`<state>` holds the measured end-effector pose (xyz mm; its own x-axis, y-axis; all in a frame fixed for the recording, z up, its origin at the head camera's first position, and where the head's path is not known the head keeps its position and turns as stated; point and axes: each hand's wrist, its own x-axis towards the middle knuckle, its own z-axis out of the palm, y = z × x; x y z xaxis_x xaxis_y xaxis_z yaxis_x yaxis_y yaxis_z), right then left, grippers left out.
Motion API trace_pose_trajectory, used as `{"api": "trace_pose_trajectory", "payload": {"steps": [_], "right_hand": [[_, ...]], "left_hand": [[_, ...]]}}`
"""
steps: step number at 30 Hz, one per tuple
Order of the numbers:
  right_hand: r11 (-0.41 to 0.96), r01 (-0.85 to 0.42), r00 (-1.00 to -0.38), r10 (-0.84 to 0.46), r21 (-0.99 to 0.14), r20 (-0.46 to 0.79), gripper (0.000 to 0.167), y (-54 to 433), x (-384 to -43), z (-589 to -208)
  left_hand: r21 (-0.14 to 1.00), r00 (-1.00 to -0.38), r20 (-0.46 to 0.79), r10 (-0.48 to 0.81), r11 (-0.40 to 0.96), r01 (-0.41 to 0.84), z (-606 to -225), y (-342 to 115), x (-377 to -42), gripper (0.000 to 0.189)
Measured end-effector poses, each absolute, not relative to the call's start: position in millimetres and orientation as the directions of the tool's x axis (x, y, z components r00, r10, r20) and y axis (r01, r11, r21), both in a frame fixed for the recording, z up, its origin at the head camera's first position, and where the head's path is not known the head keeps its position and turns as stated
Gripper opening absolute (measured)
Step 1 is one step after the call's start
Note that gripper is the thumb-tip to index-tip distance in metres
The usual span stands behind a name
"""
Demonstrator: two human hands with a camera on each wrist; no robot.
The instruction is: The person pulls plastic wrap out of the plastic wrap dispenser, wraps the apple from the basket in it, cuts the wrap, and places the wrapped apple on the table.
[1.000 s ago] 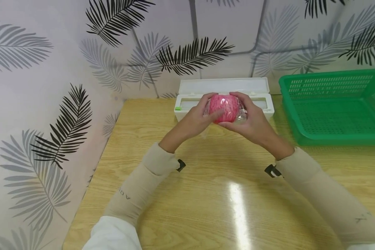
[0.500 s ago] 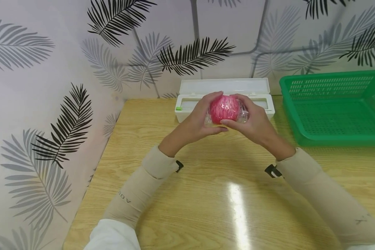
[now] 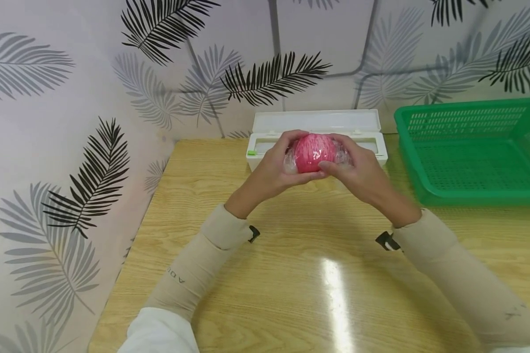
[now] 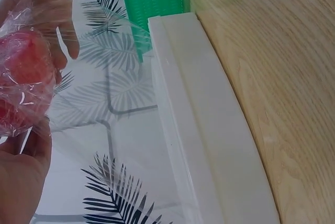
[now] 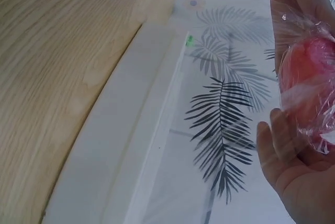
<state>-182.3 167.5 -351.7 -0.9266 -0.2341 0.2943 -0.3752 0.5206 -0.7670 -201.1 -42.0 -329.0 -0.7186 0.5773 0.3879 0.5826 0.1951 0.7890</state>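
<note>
A red apple (image 3: 312, 153) wrapped in clear cling film (image 4: 21, 21) is held between both hands in front of the white cling film box (image 3: 265, 162). My left hand (image 3: 271, 169) grips its left side, fingers over the top and thumb along the lower front. From the right, my right hand (image 3: 359, 171) clasps it, the thumb pressing on the lower front. Bunched film sticks out at both sides of the fruit. In the wrist views a thin, see-through sheet spreads between the apple and the box. The palms hide the apple's sides in the head view.
The box's lid (image 3: 315, 120) stands raised against the patterned wall. A green plastic basket (image 3: 486, 198) stands to the right of the box. Both sit at the back of the wooden table (image 3: 269, 274).
The left thumb has gone from the apple's front to its lower edge. The right thumb has moved up onto the front. The apple has turned slightly between the hands.
</note>
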Motion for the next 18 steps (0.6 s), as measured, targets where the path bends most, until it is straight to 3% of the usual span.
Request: {"api": "trace_pose_trajectory", "payload": {"steps": [3, 6, 14, 18], "right_hand": [[0.551, -0.391, -0.92, -0.253, -0.737, 0.299, 0.065, 171, -182, -353], [0.532, -0.475, -0.88, -0.284, -0.701, 0.381, 0.073, 174, -181, -354], [0.465, -0.795, -0.595, -0.47, -0.39, 0.652, 0.089, 175, -176, -358], [0.45, -0.828, -0.54, -0.481, -0.334, 0.691, 0.089, 173, -178, -362]], "left_hand": [[0.798, -0.735, 0.363, 0.573, 0.216, 0.562, -323, -43, -197, 0.07], [0.812, -0.747, 0.341, 0.571, 0.222, 0.54, -321, -42, -195, 0.065], [0.834, -0.777, 0.32, 0.542, 0.229, 0.503, -336, -40, -208, 0.054], [0.837, -0.78, 0.322, 0.536, 0.224, 0.5, -351, -38, -220, 0.049]]}}
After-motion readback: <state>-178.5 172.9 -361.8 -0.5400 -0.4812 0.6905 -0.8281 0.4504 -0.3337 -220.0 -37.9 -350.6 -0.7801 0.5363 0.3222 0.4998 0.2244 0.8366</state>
